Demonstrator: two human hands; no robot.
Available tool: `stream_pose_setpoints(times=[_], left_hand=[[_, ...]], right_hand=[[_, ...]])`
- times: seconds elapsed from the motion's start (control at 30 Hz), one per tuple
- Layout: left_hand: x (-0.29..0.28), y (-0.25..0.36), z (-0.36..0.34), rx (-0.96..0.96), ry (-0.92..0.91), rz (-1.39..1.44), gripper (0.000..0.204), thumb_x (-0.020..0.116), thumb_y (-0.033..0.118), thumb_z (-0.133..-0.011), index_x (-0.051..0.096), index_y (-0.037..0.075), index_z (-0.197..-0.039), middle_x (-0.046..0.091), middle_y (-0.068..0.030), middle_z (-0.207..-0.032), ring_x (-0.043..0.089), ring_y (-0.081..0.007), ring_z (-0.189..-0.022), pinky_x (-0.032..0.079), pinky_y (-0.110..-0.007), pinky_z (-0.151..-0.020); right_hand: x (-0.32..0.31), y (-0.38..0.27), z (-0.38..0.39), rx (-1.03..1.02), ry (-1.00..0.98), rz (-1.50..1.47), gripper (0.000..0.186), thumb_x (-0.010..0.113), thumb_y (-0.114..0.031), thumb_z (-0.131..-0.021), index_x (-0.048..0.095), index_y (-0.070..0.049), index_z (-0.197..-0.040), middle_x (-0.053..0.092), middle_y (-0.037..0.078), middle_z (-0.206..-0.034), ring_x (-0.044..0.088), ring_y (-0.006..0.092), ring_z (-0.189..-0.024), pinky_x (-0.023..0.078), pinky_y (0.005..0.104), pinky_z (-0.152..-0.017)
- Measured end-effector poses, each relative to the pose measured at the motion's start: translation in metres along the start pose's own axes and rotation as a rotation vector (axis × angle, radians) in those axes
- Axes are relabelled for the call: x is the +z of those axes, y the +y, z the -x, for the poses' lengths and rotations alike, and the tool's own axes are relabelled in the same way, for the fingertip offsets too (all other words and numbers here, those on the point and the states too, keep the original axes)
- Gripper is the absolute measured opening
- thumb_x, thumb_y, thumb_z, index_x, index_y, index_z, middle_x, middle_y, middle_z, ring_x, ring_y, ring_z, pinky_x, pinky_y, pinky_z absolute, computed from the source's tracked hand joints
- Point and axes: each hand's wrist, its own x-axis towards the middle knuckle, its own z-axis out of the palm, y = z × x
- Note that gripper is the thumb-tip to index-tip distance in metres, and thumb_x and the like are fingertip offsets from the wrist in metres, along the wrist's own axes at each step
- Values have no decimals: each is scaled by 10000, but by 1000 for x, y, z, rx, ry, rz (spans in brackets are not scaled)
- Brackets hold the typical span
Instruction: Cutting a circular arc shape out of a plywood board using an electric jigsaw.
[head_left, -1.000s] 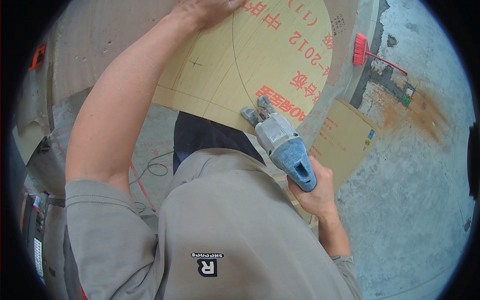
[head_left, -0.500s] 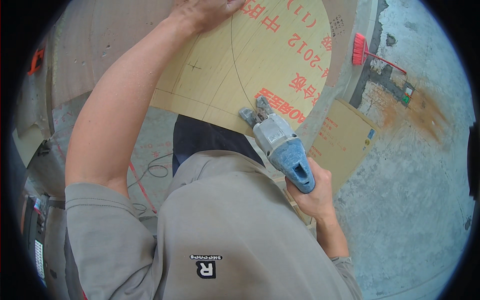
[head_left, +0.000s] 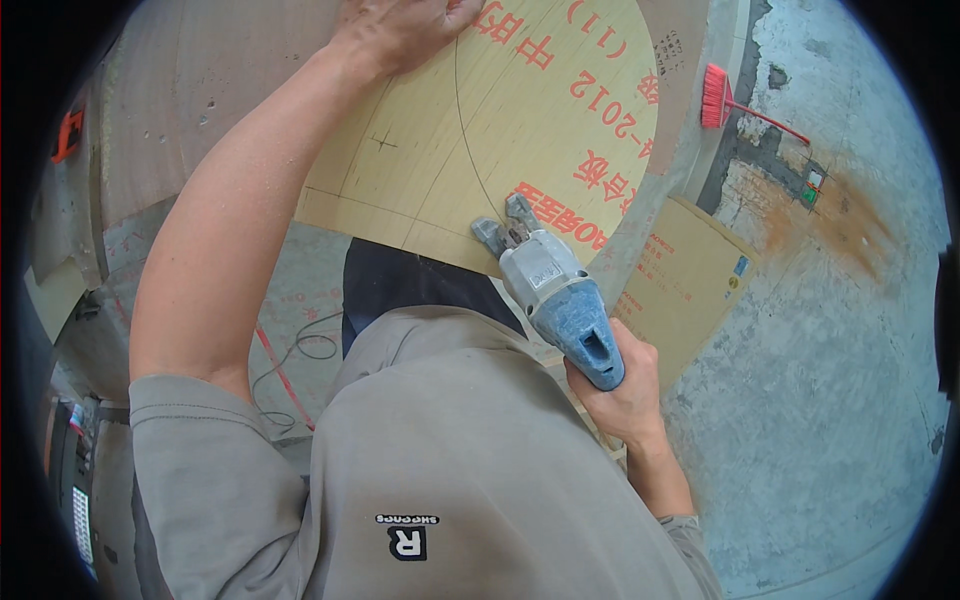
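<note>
My right hand [head_left: 632,392] is wrapped round the rear of a blue and grey jigsaw [head_left: 562,305]. The saw's two-pronged metal shoe rests at the near edge of a yellowish plywood board [head_left: 400,190], where a curved drawn line runs up to it. Its blade cannot be made out. At the top edge of the view, my left hand [head_left: 400,32] lies on the board with its fingers curled in. That hand is partly cut off, and what it holds, if anything, is hidden. The board's right side is rounded, and red print and pencil marks cover its face.
Under the board is a larger brownish panel [head_left: 250,70]. A flat cardboard-coloured sheet [head_left: 685,300] sits to the right, low beside the saw. Farther right, a red broom [head_left: 715,98] lies by the grey concrete floor [head_left: 830,400]. A cable [head_left: 318,345] curls on the floor at left.
The board, the jigsaw and both hands appear slightly farther left in the view. The saw's place against the board looks almost the same.
</note>
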Motion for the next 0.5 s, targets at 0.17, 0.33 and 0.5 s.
stream_pose_setpoints(times=[0.17, 0.33, 0.5], left_hand=[[-1, 1, -2, 1, -16, -11, 662, 579, 350, -984, 431, 86, -1573, 327, -114, -1694, 261, -328, -1577, 88, -647, -1264], [8, -4, -2, 6, 8, -6, 662, 588, 349, -980, 435, 96, -1572, 326, -112, -1694, 267, -332, -1574, 88, -651, -1261], [1, 1, -3, -5, -11, 7, 654, 586, 348, -980, 439, 107, -1570, 322, -113, -1696, 262, -330, -1576, 89, -642, -1264]], right_hand=[[1, -1, -1, -3, 1, -4, 178, 766, -20, -773, 632, -14, -891, 650, 121, -768, 654, 258, -670, 518, 338, -684], [1, -4, -3, 1, -2, -8, 181, 765, -18, -778, 641, -15, -910, 657, 115, -779, 663, 254, -683, 523, 336, -694], [2, -4, -3, 16, -1, -18, 190, 764, -15, -783, 655, -14, -938, 667, 111, -803, 669, 248, -701, 527, 334, -708]])
